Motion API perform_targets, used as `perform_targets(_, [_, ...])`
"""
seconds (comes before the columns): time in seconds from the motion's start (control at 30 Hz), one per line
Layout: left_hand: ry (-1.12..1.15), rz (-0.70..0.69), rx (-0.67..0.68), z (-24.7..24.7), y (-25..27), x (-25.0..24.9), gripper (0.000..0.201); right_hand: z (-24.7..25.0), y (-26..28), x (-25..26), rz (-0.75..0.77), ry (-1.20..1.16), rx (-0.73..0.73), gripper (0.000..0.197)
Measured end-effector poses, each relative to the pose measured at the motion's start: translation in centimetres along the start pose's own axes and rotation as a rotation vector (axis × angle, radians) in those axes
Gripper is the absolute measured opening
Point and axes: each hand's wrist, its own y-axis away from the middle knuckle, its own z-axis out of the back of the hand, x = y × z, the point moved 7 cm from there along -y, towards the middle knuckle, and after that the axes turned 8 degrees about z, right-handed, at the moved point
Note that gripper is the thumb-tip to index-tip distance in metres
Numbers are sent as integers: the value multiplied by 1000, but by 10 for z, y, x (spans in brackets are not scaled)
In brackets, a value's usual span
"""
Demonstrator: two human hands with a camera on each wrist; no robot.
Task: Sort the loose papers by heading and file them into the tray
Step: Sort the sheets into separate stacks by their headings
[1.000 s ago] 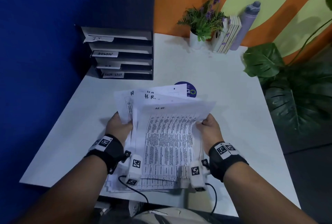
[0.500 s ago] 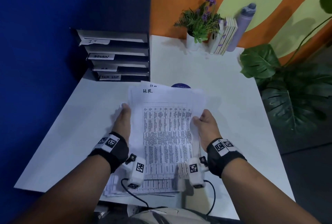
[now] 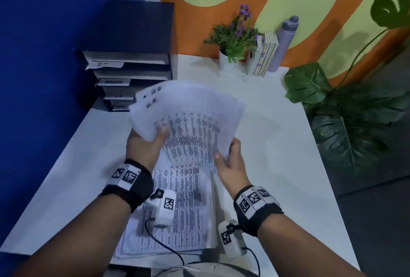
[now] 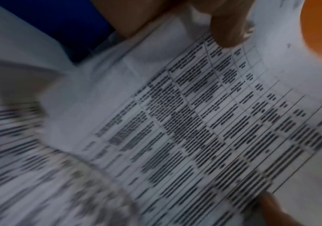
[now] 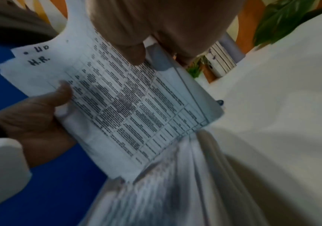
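Note:
I hold a bundle of printed sheets headed "H.R." (image 3: 195, 110) in both hands, raised above the table and tilted toward the back left. My left hand (image 3: 146, 145) grips its left edge, thumb on top. My right hand (image 3: 230, 161) pinches its lower right edge. The left wrist view shows the bundle (image 4: 194, 122) blurred under my left thumb (image 4: 227, 27). In the right wrist view the bundle (image 5: 127, 99) shows its heading, with my left hand (image 5: 32, 119) on the far edge. A stack of printed papers (image 3: 177, 214) lies on the table below. The dark tiered tray (image 3: 133, 74) stands back left, with slots labelled IT, ADMIN, H.R. and TASK LIST.
The white table (image 3: 277, 143) runs back to a painted wall. A potted plant (image 3: 235, 39), upright books (image 3: 264, 56) and a grey bottle (image 3: 284, 43) stand at the back. A large leafy plant (image 3: 346, 121) sits off the right edge. A blue wall closes the left side.
The fanned H.R. sheets were squared into one bundle. Both hands have since lifted it off the stack and swung it up and back-left, nearer the tray.

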Motion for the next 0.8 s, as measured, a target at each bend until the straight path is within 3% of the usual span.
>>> perform_targets(0.1, [-89,211,7,0,5,42,27,-9,2,-23,5,205,113,27])
perform_targets(0.2, [-83,222,-13,-4,-4,50,25,4,-5,-34,-31,266,67,7])
perform_targets(0.27, [-67,136,58,-17,-13,42,25,29,-13,-38,-90,166,-92,4])
perform_targets(0.37, [-104,41,195,-35,-19,41,49,82,-25,-64,-253,130,-361,13])
perform_targets(0.47, [-428,66,182,-31,-21,67,60,142,-24,-109,-476,120,-560,14])
perform_targets(0.63, [-1054,256,162,1,-21,130,84,220,-21,-163,-694,425,-460,21])
perform_targets(0.7, [-1180,289,174,6,-21,141,87,232,-19,-163,-742,496,-441,36])
perform_targets(0.8, [-1247,306,213,5,-24,147,88,227,-18,-138,-706,886,-372,61])
